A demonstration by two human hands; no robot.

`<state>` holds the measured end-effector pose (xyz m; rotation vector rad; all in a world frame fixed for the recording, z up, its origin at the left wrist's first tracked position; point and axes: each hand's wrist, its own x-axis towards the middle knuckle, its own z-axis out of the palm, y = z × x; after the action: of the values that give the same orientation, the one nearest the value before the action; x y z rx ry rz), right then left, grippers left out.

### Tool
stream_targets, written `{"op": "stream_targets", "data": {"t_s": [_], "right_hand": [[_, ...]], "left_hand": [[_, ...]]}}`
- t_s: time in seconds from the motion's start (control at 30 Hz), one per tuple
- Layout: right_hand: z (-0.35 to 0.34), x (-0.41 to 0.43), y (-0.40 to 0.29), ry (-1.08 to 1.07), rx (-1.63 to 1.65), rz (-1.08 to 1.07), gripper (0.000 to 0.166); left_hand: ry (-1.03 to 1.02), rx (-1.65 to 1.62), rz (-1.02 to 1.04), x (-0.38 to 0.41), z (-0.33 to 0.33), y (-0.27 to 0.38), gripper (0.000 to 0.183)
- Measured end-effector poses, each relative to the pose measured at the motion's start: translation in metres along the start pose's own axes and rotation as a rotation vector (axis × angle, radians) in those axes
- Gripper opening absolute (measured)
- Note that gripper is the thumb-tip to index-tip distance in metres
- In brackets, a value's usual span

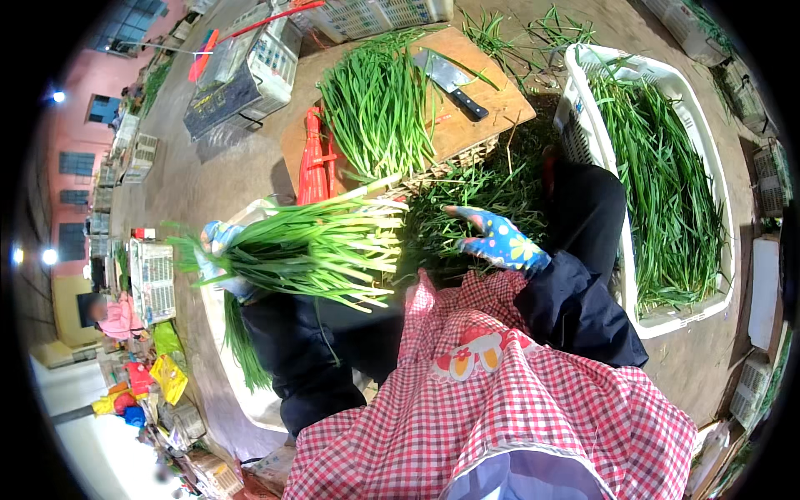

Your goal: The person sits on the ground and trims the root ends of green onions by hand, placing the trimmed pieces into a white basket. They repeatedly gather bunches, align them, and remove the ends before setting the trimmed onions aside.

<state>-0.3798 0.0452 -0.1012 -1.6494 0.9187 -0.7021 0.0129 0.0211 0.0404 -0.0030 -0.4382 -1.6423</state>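
Note:
My left hand (220,253), in a patterned blue glove, grips a bunch of Chinese chives (312,244) around its green leaves. The pale stem ends point right, toward my other hand. My right hand (503,240), in a blue flowered glove with bare fingertips, holds nothing; its thumb and fingers are apart. It hovers over a heap of loose green trimmings (481,187). Beyond both hands, a larger pile of chives (378,106) lies on a wooden board (494,56). A cleaver (451,84) with a black handle rests on that board, beside the pile.
At right stands a white plastic crate (615,156) full of chive leaves (665,194). Red printed strips (312,159) hang over the board's left edge. Another white crate (234,375) is by my left leg. More crates (269,62) stand beyond; a person in pink (120,317) is far left.

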Motion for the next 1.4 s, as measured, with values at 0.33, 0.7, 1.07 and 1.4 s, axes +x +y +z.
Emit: {"op": "stream_targets", "data": {"t_s": [0.33,0.7,1.07,1.4], "right_hand": [[0.041,0.039,-0.073,-0.041,0.788,0.138,0.034],[0.058,0.035,-0.068,0.222,1.152,0.144,0.053],[0.066,0.040,-0.041,0.327,1.594,0.349,0.032],[0.022,0.016,-0.027,0.117,0.771,0.275,0.030]], "left_hand": [[-0.048,0.051,-0.029,0.000,-0.048,-0.003,0.017],[0.184,0.092,0.123,0.011,-0.039,-0.035,0.014],[-0.031,0.083,-0.050,0.014,-0.037,-0.036,0.012],[0.018,0.894,0.200,-0.007,-0.072,0.006,0.028]]}}
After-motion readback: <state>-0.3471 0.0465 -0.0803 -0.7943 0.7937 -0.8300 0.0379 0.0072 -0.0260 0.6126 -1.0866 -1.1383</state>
